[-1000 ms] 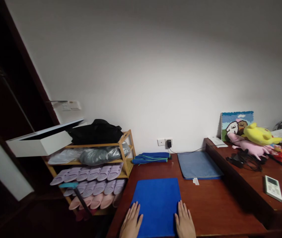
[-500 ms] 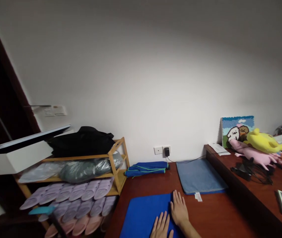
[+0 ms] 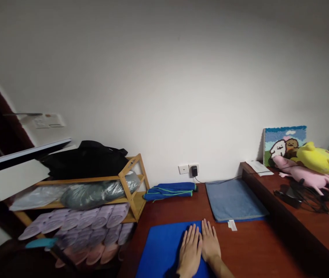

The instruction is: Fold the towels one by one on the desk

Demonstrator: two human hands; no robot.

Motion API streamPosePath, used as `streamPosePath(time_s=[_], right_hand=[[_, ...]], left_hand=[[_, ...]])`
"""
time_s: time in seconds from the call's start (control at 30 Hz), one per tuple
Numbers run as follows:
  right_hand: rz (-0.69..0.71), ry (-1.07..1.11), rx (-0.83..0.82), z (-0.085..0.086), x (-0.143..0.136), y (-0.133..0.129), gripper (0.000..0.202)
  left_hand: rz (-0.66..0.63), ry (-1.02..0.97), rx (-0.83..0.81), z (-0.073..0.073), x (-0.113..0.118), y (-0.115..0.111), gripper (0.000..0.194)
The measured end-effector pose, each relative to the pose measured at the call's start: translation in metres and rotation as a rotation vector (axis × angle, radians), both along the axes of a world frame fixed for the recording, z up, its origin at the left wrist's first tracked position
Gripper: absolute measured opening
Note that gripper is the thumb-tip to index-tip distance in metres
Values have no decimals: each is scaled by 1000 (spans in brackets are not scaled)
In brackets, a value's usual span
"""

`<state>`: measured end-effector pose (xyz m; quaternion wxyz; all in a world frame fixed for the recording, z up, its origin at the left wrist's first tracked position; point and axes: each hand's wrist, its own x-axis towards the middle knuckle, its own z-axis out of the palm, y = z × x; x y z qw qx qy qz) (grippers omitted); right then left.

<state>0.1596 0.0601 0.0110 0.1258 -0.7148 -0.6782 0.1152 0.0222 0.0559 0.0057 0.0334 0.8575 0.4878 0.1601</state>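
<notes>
A bright blue folded cloth lies flat on the red-brown wooden table and runs out of view at the bottom. My left hand rests palm down on it, fingers stretched forward. Right beside it, my right hand lies flat along the cloth's right edge, fingers pointing away from me. Neither hand grips anything. Beyond them, a grey-blue folded cloth with a white tag lies near the wall. Left of that is a blue bundled cloth with green edging.
A raised wooden ledge on the right carries plush toys, cables and a picture. At left stands a wooden rack with slippers and a black bag. An adapter is plugged into the wall.
My left hand has slid forward over the blue cloth, alongside my right hand. My right hand stays at the cloth's right edge. The camera view has shifted slightly.
</notes>
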Motion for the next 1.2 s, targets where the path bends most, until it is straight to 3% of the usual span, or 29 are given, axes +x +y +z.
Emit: streamPosePath(time_s=[0.1,0.2,0.3,0.5,0.57,0.67,0.87,0.93,1.0,1.1,1.2], right_hand=[[27,-42,-17,0,0,-1,65],[5,-45,-32,5,0,-2,64],[-36,-15,-34,12,0,-3,65],[-49,-14,-60,12,0,-4,66],[-52,-17,-56,9,0,-3,66],[-56,-33,-52,7,0,-3,66],[-50,-48,-71,13,-1,-4,67],[-52,-39,-61,13,-2,-4,67],[-52,-31,-48,12,-2,-4,67],[-40,-36,-40,10,-1,-5,66],[1,-59,-43,7,1,-5,65]], left_hand=[[12,20,-100,17,20,19,58],[15,55,-157,19,17,29,62],[79,103,-144,17,-19,33,61],[352,199,-83,11,-137,45,60],[390,205,-58,6,-159,47,61],[400,201,-39,1,-167,48,62],[395,176,-6,3,-165,48,62],[370,140,42,5,-154,46,59],[283,94,68,5,-126,41,58],[52,56,-7,4,-63,25,59],[-72,35,-78,2,-11,11,58]])
